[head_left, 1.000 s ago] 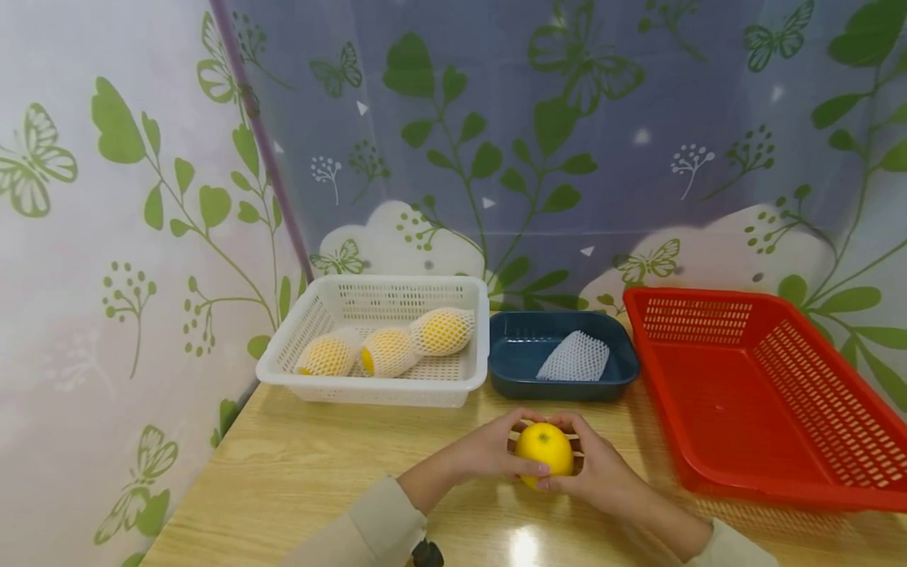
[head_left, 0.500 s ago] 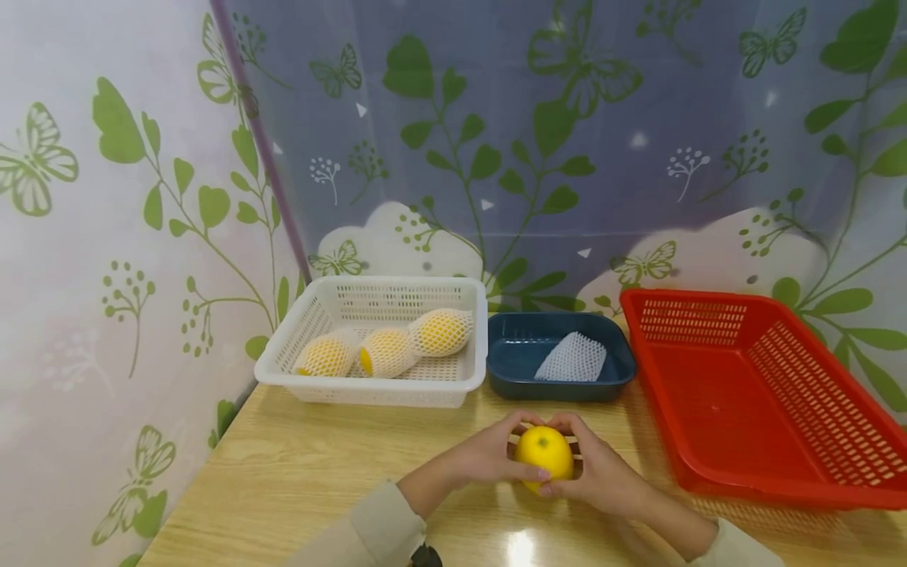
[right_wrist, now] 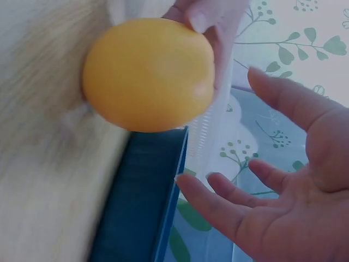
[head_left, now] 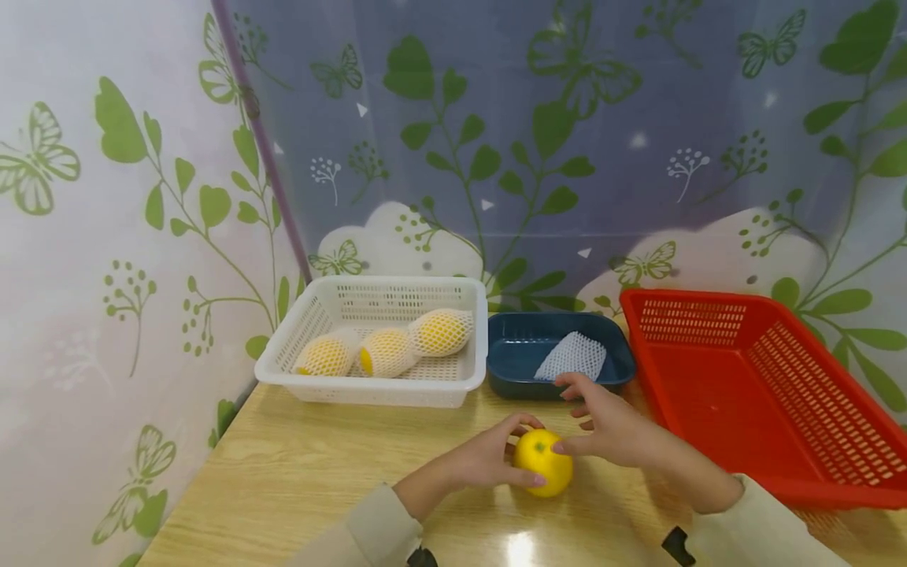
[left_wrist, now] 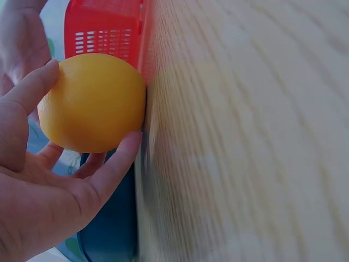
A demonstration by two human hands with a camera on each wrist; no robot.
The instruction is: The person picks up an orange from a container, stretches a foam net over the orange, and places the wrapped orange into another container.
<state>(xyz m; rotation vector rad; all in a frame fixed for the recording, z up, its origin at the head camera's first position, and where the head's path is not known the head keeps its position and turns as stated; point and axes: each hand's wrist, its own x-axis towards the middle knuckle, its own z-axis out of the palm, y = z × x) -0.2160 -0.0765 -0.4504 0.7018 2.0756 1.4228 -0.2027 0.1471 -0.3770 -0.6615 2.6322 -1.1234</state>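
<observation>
A round yellow-orange orange [head_left: 547, 466] is low over the wooden table [head_left: 312, 480], at or close to its surface. My left hand [head_left: 492, 458] holds it from the left, thumb in front and fingers curled behind. In the left wrist view the fingers touch the orange [left_wrist: 95, 103] at its side and lower edge. My right hand [head_left: 611, 425] is off to the right with its fingers spread and loosely bent. The right wrist view shows a gap between that hand [right_wrist: 283, 180] and the fruit. A white foam net sleeve [head_left: 572, 354] lies in the dark blue tray [head_left: 510, 386] beyond.
A white basket [head_left: 375, 390] at the back left holds 3 yellow fruits [head_left: 386, 352] in foam nets. The red basket [head_left: 716, 409] stands on the right, close to my right forearm. A patterned curtain [head_left: 453, 157] hangs behind.
My right hand has let go of the orange and moved up and right toward the blue tray, its fingers opening. My left hand and the orange stay nearly in place.
</observation>
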